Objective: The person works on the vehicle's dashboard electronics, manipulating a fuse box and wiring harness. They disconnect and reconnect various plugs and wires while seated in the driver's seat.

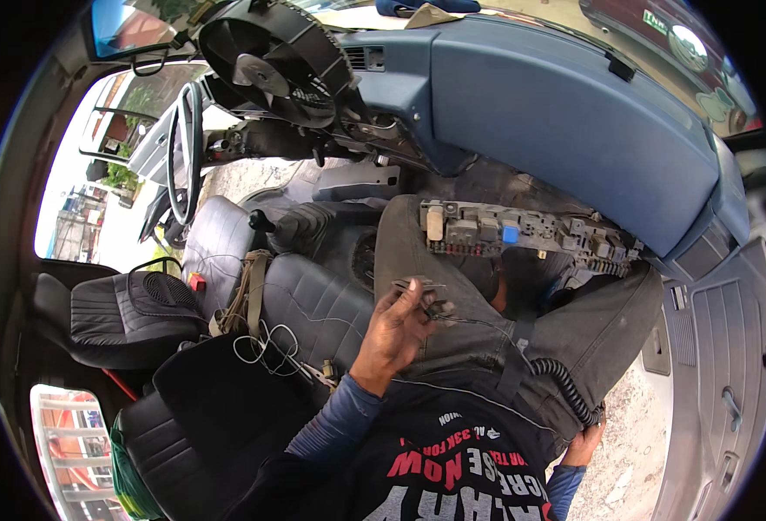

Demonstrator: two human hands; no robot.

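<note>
My left hand (392,334) is raised over my thigh, thumb and fingers closed on a small dark metallic piece (422,285). Its exact kind is too small to tell. From near these fingers a thin dark wire (478,323) runs right toward a black coiled cord (561,382). At the cord's lower end, beside my right thigh, is my right hand (585,441); its fingers are mostly hidden. A fuse box (526,230) with several relays, a blue one (510,234) among them, lies across my knees, beyond the left hand and apart from it.
The blue dashboard (565,113) spans the far side. At far left are a black fan (266,74) and the steering wheel (188,152). A gear lever (261,221) and loose wiring (253,295) lie left of me. The grey door (722,347) stands open at right.
</note>
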